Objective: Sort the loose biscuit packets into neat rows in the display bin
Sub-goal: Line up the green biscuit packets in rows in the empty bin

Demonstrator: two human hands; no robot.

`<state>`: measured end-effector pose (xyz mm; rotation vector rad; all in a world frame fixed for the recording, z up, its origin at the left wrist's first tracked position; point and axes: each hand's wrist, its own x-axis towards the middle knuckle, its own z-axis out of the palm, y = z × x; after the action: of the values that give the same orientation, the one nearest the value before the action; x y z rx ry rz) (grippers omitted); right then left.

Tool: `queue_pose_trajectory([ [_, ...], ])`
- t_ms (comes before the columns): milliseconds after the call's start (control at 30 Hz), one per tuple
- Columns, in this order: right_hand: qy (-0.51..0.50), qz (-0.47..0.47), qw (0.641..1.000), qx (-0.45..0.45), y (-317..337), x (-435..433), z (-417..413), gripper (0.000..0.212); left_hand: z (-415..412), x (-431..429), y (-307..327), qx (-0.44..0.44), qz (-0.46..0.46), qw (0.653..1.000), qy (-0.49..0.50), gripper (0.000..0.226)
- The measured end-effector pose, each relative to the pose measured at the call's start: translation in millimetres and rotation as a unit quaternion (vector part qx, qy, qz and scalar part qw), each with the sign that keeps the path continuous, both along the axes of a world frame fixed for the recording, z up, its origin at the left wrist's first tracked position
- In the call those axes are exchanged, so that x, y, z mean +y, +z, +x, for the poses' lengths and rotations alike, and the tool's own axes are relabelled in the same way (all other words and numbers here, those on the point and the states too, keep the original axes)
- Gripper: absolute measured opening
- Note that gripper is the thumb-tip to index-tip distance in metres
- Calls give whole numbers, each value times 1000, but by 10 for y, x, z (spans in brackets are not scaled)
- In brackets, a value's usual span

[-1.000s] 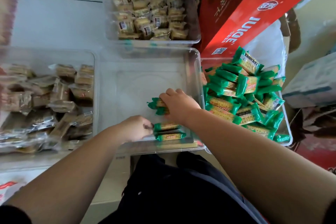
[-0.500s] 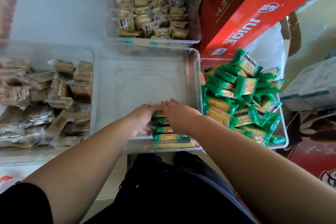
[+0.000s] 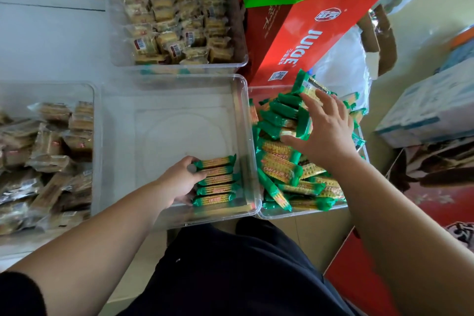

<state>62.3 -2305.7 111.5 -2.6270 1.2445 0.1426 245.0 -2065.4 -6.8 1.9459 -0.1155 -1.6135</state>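
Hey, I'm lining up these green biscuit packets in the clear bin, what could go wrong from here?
1. The heap of loose packets is piled up to the rim of the side bin. Your right hand, spread on top, may push some over the edge.
2. Only your left hand braces the open side of the row of five packets. If you let go, they may slide askew across the display bin.

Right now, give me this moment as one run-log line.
step: building first row | left hand: pressing ends of packet row in bin | right hand: open over loose pile
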Motion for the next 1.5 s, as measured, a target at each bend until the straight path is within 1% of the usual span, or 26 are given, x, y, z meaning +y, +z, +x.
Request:
queue_pose_trajectory([
  [67, 12, 60, 998, 7, -58, -120, -34, 109, -10, 2, -27, 7, -10, 1000, 8, 31],
  [100, 19, 75, 997, 5, -90, -148, -37, 111, -26, 0, -38, 8, -22, 1000, 13, 35],
  [200, 33, 44, 998, 10, -170, -169, 9, 110, -86, -21, -55, 2, -52, 998, 42, 38],
  [300, 53, 6, 998, 22, -216, -180, 72, 106, -101, -46, -46, 9, -44, 996, 71, 29],
  [400, 58, 6, 998, 1, -250, -213, 87, 99, -75, -51, -21, 25, -28, 995, 91, 22],
  [467, 54, 15, 998, -26, -238, -230, 78, 95, -59, -51, 5, 34, -20, 996, 78, 19],
  [533, 53, 19, 997, -49, -200, -243, 66, 91, -49, -52, 1, 19, -15, 998, 49, 16],
  [667, 78, 28, 993, -86, -134, -233, 48, 88, -42, -51, -70, -92, -12, 995, -26, 18],
  [767, 86, 41, 989, -117, -145, -206, 41, 86, -38, -67, -91, -111, -26, 993, -36, 17],
  [800, 86, 43, 989, -114, -156, -191, 44, 87, -29, -69, -93, -116, -29, 992, -46, 16],
  [900, 88, 37, 993, -64, -205, -150, 98, 93, -4, -66, -101, -138, -39, 986, -81, 20],
  [1000, 80, 30, 995, -51, -190, -159, 184, 88, 15, -47, -121, -141, -25, 987, -76, 25],
  [1067, 77, 31, 993, -87, -119, -157, 204, 83, 25, -46, -129, -134, -16, 988, -69, 25],
  [1167, 85, 35, 980, -177, 13, -135, 215, 80, 36, -52, -139, -119, -10, 991, -56, 24],
  [1233, 101, 22, 978, -183, 84, -124, 260, 80, 43, -49, -155, -115, -12, 992, -56, 26],
  [1300, 91, 50, 980, -170, 109, -113, 324, 82, 53, -47, -156, -109, -15, 993, -52, 28],
  [1367, 72, 72, 979, -176, 105, -70, 376, 83, 61, -53, -155, -104, -20, 993, -44, 29],
  [1433, 59, 70, 974, -206, 112, -1, 421, 81, 67, -56, -164, -115, -29, 991, -55, 30],
  [1500, 66, 64, 962, -256, 168, 88, 475, 77, 78, -56, -171, -141, -38, 986, -84, 30],
])
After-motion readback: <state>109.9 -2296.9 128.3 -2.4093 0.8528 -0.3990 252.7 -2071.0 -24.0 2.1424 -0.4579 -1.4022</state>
